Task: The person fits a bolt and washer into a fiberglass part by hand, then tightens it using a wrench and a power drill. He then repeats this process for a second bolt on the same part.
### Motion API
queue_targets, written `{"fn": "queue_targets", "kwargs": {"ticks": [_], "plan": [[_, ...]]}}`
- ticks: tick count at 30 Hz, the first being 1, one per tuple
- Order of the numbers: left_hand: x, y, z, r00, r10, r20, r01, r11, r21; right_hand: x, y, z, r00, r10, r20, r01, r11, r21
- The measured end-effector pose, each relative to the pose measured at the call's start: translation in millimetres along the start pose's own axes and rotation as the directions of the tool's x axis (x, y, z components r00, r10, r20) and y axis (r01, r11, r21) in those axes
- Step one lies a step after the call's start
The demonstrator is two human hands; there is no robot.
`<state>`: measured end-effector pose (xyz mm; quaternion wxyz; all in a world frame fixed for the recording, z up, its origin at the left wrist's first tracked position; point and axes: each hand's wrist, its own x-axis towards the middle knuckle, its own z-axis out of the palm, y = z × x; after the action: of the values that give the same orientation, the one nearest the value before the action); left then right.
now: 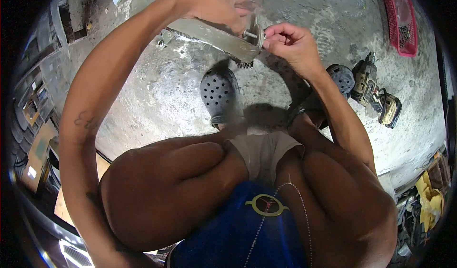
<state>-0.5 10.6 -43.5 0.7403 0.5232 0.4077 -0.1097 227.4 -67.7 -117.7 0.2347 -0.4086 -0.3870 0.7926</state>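
Note:
A long grey-green part (209, 32) with a dark bristly lower edge lies over the floor at the top centre. At its right end stands a flat upright plate with a metal pin or bolt (250, 34) beside it. My left hand (216, 6) reaches over the part from the left, fingers curled at the plate's left side near the pin; what they grip is partly hidden. Close against the plate's right side is my right hand (290, 42), thumb and fingers pinched on something too small to make out.
A cordless power tool (365, 82) lies on the concrete floor (157, 94) right of my feet. A pink basket (407, 49) holding small items is at the upper right. Shoes (219, 92) stand below the part. Assorted clutter and a yellow bag (428, 199) line the edges.

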Motion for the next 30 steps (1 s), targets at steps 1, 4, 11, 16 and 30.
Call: {"fn": "queue_targets", "kwargs": {"ticks": [1,4,11,16,30], "plan": [[-2,2,-1,1.0,0.0,-0.001,0.0,1.0,0.0,0,0,0,1.0,-0.007,0.001,0.007,1.0,-0.012],[-12,14,-7,0.993,-0.057,-0.106,0.085,0.956,0.28,-2,-4,0,0.999,0.004,-0.045,-0.005,1.0,-0.011],[-17,12,-9,0.983,0.001,-0.185,0.016,0.996,0.093,1,-35,0,0.993,-0.067,-0.1,0.056,0.992,-0.111],[-22,39,5,0.972,-0.086,-0.22,0.14,0.96,0.244,5,-38,0,1.0,-0.027,0.0,0.026,0.974,-0.223],[-14,22,4,0.98,0.049,-0.191,-0.001,0.97,0.244,11,-48,-7,0.998,-0.025,0.052,0.035,0.979,-0.201]]}}
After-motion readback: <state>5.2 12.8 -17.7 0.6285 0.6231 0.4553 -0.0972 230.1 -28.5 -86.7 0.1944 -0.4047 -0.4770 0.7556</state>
